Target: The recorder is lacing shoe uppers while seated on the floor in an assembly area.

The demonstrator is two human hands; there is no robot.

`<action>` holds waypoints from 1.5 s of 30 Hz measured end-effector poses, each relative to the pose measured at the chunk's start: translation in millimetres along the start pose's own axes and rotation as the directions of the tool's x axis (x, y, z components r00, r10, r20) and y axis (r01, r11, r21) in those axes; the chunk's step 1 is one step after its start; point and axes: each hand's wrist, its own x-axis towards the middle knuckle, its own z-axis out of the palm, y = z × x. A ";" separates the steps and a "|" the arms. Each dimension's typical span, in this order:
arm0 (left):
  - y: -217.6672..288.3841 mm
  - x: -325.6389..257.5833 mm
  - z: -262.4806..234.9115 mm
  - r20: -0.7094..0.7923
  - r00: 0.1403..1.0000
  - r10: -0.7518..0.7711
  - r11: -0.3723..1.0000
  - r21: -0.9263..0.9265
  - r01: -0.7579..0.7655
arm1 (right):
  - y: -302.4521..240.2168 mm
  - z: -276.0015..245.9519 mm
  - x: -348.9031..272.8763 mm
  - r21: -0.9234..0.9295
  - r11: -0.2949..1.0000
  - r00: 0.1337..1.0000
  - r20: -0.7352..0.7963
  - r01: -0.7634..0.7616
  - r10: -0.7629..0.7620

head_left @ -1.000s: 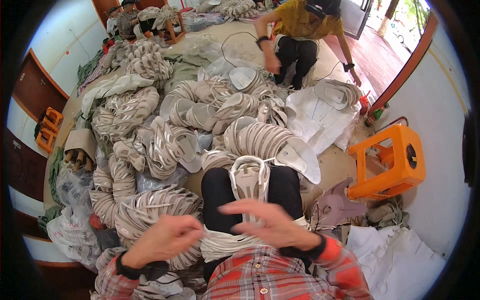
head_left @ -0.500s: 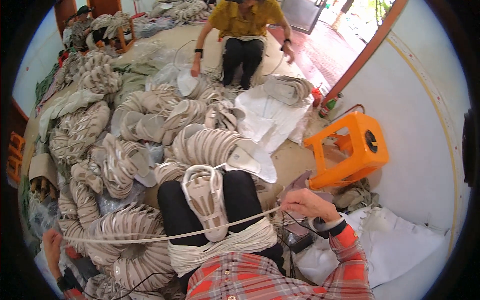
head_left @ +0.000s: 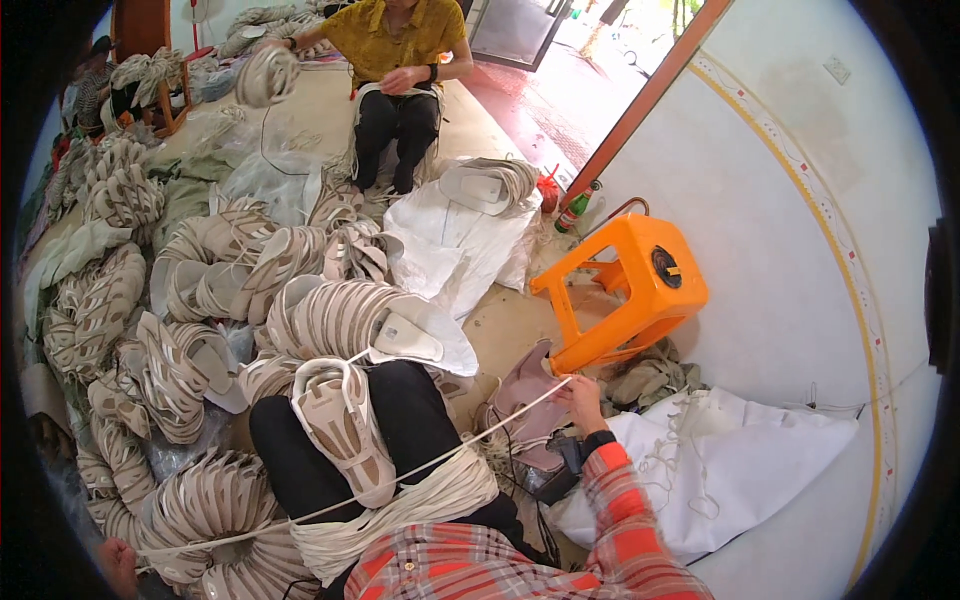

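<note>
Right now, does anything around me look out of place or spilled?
I see no spill. The white sheet by your right hand looks untidy: rumpled, with loose threads straggling across it, unlike the shoe uppers nested in rows on your left.

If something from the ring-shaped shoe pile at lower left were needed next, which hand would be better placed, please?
Probably the left hand: it appears nearer that pile, while the right hand is near the orange stool. Both hold the pale cord.
</note>
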 end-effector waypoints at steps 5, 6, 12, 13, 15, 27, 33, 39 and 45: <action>25.9 15.2 9.7 0.050 0.998 -0.044 0.966 0.256 0.030 | 18.4 -20.2 0.6 0.700 0.714 0.997 -0.028 -0.030 0.069; 21.5 17.7 15.2 0.015 0.996 -0.089 0.978 0.193 0.084 | 21.8 -20.6 -3.4 0.628 0.778 0.999 -0.024 0.036 -0.027; -91.9 14.2 85.0 -0.128 0.916 -0.379 0.919 -0.167 0.357 | 12.6 9.5 -19.9 0.440 0.892 0.995 -0.042 0.101 -0.093; -97.2 19.0 93.8 -0.121 0.949 -0.292 0.955 0.012 0.295 | 10.8 20.2 -22.3 0.402 0.912 0.996 0.003 0.079 -0.088; -109.3 25.4 115.5 -0.074 0.983 -0.166 0.910 0.373 0.182 | -4.6 52.2 -39.0 0.233 0.970 0.983 0.151 0.065 -0.102; 248.2 29.8 263.3 -0.187 0.922 0.338 0.717 -0.584 -0.382 | 55.1 252.9 -170.0 -0.377 0.238 0.422 0.890 0.895 -0.176; 265.7 23.6 280.4 -0.047 0.939 0.341 0.768 -0.562 -0.307 | 56.5 259.8 -176.3 -0.347 0.106 0.361 0.916 0.932 -0.177; 262.3 23.1 294.5 -0.110 0.950 0.292 0.688 -0.666 -0.288 | 49.1 263.8 -175.1 -0.341 0.134 0.359 0.921 0.930 -0.148; 264.6 22.7 287.1 -0.066 0.954 0.292 0.728 -0.632 -0.267 | 57.6 267.5 -173.7 -0.345 0.065 0.351 0.925 0.937 -0.148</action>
